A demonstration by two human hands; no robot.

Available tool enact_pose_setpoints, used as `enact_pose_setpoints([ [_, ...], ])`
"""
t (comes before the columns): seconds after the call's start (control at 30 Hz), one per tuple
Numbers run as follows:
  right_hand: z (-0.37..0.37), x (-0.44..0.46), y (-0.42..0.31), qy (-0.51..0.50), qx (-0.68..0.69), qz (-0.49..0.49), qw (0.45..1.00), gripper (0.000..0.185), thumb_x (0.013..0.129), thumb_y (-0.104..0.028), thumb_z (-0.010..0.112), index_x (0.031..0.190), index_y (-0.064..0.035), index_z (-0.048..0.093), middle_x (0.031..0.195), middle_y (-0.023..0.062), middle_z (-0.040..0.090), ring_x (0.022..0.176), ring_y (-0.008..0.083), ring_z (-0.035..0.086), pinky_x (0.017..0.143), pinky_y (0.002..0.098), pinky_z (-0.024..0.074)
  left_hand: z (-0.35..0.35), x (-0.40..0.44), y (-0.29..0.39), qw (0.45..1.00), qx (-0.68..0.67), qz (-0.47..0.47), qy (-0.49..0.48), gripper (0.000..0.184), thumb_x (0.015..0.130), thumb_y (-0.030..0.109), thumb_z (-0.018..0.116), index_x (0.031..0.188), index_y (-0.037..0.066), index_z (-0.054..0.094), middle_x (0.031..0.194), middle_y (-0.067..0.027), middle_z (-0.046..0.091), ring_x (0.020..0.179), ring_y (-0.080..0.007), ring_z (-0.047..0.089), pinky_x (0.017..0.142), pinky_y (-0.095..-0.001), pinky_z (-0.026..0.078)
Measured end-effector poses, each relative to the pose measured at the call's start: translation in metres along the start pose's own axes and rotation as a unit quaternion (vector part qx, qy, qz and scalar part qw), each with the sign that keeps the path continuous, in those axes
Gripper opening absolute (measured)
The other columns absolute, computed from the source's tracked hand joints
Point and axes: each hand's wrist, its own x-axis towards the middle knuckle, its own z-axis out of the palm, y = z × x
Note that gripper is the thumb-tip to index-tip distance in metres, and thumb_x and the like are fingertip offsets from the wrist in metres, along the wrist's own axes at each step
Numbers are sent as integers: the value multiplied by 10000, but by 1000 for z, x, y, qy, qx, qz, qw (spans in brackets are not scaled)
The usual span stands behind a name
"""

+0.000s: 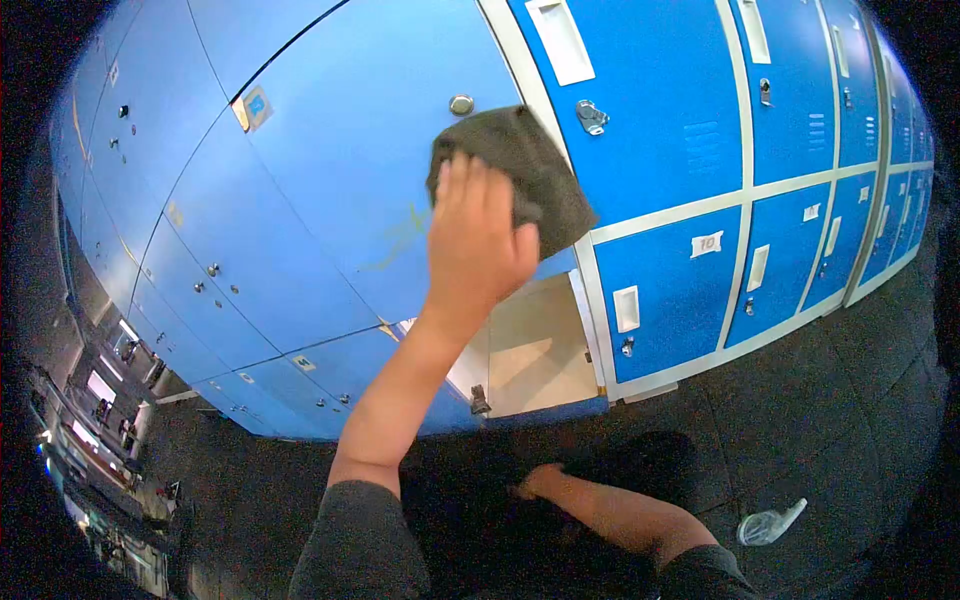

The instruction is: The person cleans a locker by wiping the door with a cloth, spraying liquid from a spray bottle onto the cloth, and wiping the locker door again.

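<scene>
My left hand (478,230) presses a dark grey-brown cloth (555,180) against a light blue locker door (330,160), its fingers bent over the cloth's left part. Just left of the hand, a faint yellow-green mark (408,235) shows on the door. A round metal knob (461,104) sits above the cloth. My right hand (540,482) hangs low over the dark floor, apart from the lockers. Its fingers are lost in shadow, and I see nothing clearly in it.
Below the cloth is an open locker compartment (540,350) with a pale inside and a dark latch (480,399). Darker blue lockers (665,290) with white frames stand to the right. A clear plastic object with a pale handle (770,523) lies on the tiled floor (800,400).
</scene>
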Motion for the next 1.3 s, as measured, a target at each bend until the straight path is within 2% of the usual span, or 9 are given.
enact_pose_setpoints([
  [0.3,2,5,-1,2,-5,-4,1000,830,981,-763,291,1647,-269,282,1698,47,299,1552,377,272,1177,770,159,-31,-26,-28,999,39,-16,-28,400,753,155,602,1063,-96,581,1205,-375,583,1253,-577,506,1161,-635,350],
  [0.4,1,0,0,8,-7,-5,1000,828,983,-760,287,1648,-266,279,1697,49,303,1552,375,274,1180,764,158,-15,1,-18,998,-42,35,-13,344,717,136,604,992,-69,584,1138,-340,607,1204,-556,542,1136,-636,383],
  [0.43,1,0,1,5,-11,-3,1000,828,984,-759,288,1649,-266,276,1697,49,302,1552,374,272,1184,759,155,-11,14,-8,996,-73,35,-32,403,748,159,589,1070,-82,592,1255,-379,587,1264,-585,506,1166,-620,360],
  [0.57,5,4,7,0,-21,1,1000,828,986,-755,288,1652,-264,264,1699,49,297,1555,374,264,1200,737,144,16,38,15,996,-69,55,32,520,760,185,594,1192,-105,573,1292,-365,568,1288,-553,508,1179,-622,342],
  [0.73,28,63,24,-4,-44,-16,999,827,988,-749,289,1656,-262,249,1701,49,291,1559,373,255,1219,710,131,6,7,-3,999,-33,8,36,534,744,162,598,1204,-107,566,1294,-347,564,1306,-539,495,1172,-614,347],
  [0.87,-3,-12,-4,34,-19,0,999,841,984,-756,306,1658,-258,237,1700,70,287,1554,368,273,1234,675,148,-17,-27,-31,999,39,-30,1,532,741,156,593,1197,-115,561,1293,-352,560,1305,-562,477,1170,-637,330],
  [1.17,5,-7,5,64,-3,9,998,856,956,-761,364,1634,-242,317,1682,115,316,1544,375,291,1245,638,186,-13,21,-26,994,-58,72,-50,466,737,214,647,1096,-83,622,1239,-307,607,1275,-496,525,1185,-572,357],
  [1.27,34,36,34,215,-30,-149,965,838,955,-742,395,1625,-242,338,1676,119,329,1534,380,307,1255,597,210,-11,21,-22,996,-59,70,8,463,733,201,647,1103,-77,626,1215,-296,614,1254,-490,543,1176,-566,370],
  [1.3,31,30,32,191,-25,-129,973,833,954,-733,405,1623,-241,342,1675,120,330,1533,380,308,1256,588,217,-10,17,-24,995,-61,71,24,464,732,196,647,1106,-77,626,1212,-296,614,1249,-492,546,1172,-570,373],
])
